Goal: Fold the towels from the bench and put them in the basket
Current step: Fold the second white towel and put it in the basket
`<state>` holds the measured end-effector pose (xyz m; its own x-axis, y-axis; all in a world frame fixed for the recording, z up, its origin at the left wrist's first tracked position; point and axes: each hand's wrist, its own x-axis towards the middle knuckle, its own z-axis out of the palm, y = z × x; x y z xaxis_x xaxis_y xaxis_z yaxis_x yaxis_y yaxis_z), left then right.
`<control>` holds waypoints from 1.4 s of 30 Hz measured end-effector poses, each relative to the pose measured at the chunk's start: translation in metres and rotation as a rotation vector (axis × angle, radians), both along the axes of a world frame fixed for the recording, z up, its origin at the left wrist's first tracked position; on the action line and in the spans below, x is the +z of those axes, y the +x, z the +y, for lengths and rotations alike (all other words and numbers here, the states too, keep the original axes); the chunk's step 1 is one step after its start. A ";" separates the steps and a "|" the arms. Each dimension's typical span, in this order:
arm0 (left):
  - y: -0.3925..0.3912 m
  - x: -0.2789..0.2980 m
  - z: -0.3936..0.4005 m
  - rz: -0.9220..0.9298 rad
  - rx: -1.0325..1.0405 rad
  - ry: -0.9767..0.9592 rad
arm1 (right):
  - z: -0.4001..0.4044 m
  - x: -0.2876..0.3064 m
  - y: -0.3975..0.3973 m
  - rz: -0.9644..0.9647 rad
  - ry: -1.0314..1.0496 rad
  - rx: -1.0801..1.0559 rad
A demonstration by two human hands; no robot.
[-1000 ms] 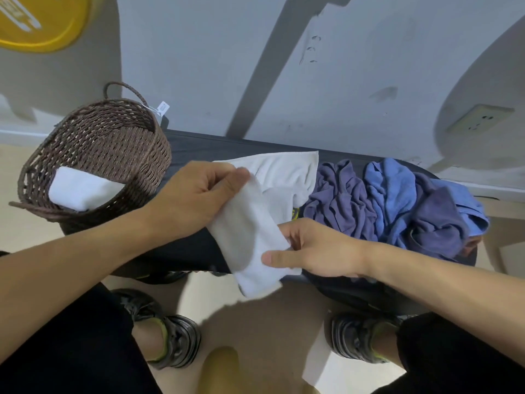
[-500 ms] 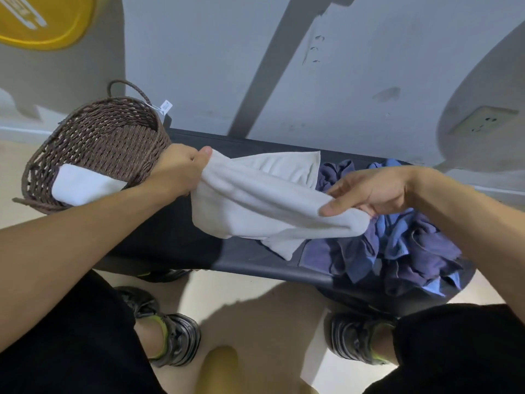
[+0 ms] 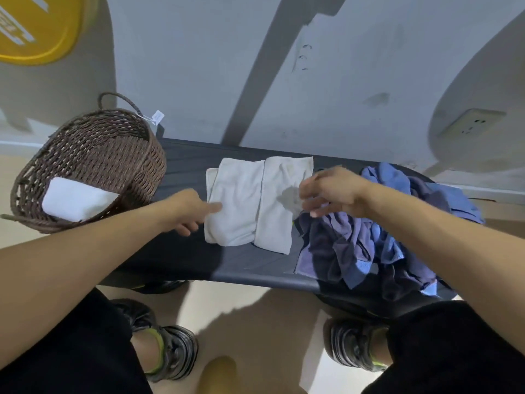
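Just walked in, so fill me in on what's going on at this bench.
A person is folding towels on a dark bench. A white towel lies there part-folded; the left hand touches its left edge with fingers extended, while the right hand hovers, blurred, over its right side. A heap of blue and purple towels waits on the right. One folded white towel already sits in the brown woven basket.
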<state>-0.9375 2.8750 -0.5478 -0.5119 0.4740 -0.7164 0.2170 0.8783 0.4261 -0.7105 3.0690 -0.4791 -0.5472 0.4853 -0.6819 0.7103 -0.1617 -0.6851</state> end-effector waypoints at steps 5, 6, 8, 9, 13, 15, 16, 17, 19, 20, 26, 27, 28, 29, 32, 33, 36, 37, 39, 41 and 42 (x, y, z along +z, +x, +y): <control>0.023 -0.020 -0.019 -0.045 -0.194 -0.126 | -0.039 -0.037 0.003 -0.175 0.069 0.356; 0.027 -0.023 -0.020 -0.035 -0.189 -0.120 | -0.046 -0.047 0.005 -0.185 0.159 0.430; 0.030 -0.028 -0.021 -0.022 -0.157 -0.061 | -0.057 -0.062 0.007 -0.178 0.348 0.538; 0.029 -0.027 -0.021 -0.014 -0.157 -0.028 | -0.060 -0.068 0.009 -0.170 0.414 0.563; 0.024 -0.016 -0.018 0.094 -0.388 0.046 | -0.074 -0.094 0.018 -0.159 0.592 0.578; 0.024 -0.012 -0.014 0.164 -0.467 0.089 | -0.080 -0.102 0.022 -0.110 0.689 0.551; 0.024 -0.011 -0.012 0.174 -0.471 0.110 | -0.080 -0.102 0.021 -0.077 0.715 0.543; 0.023 -0.010 -0.010 0.180 -0.462 0.133 | -0.079 -0.100 0.019 -0.045 0.719 0.534; 0.020 -0.005 -0.006 0.196 -0.398 0.212 | -0.072 -0.089 0.011 0.017 0.686 0.463; 0.018 -0.002 -0.004 0.211 -0.334 0.280 | -0.067 -0.081 0.008 0.046 0.663 0.389; 0.012 0.026 0.002 0.423 0.124 0.737 | -0.036 -0.029 0.006 0.290 0.661 -0.145; 0.012 0.030 0.003 0.424 0.163 0.758 | -0.030 -0.022 0.007 0.331 0.656 -0.198; 0.012 0.033 0.003 0.423 0.186 0.769 | -0.024 -0.017 0.010 0.358 0.642 -0.240; 0.012 0.036 0.003 0.422 0.195 0.769 | -0.019 -0.013 0.013 0.376 0.619 -0.279; 0.013 0.038 0.000 0.399 0.187 0.728 | -0.004 -0.006 0.026 0.366 0.570 -0.360; 0.014 0.037 -0.002 0.376 0.189 0.707 | 0.000 -0.005 0.031 0.338 0.543 -0.351; 0.020 0.032 -0.009 0.323 0.183 0.636 | -0.006 -0.009 0.042 0.211 0.422 -0.166; 0.023 0.030 -0.011 0.296 0.163 0.623 | -0.015 -0.013 0.044 0.174 0.376 -0.083; 0.028 0.027 -0.015 0.231 0.091 0.593 | -0.040 -0.024 0.041 0.115 0.314 0.067; 0.034 0.024 -0.019 0.161 0.016 0.544 | -0.065 -0.037 0.033 0.082 0.321 0.197; 0.037 0.022 -0.019 0.120 -0.008 0.513 | -0.074 -0.043 0.028 0.066 0.361 0.258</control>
<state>-0.9006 2.8555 -0.5263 -0.5713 0.7526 -0.3275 0.2967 0.5614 0.7725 -0.6827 2.9949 -0.5218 -0.7183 0.5280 -0.4531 0.6487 0.2730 -0.7104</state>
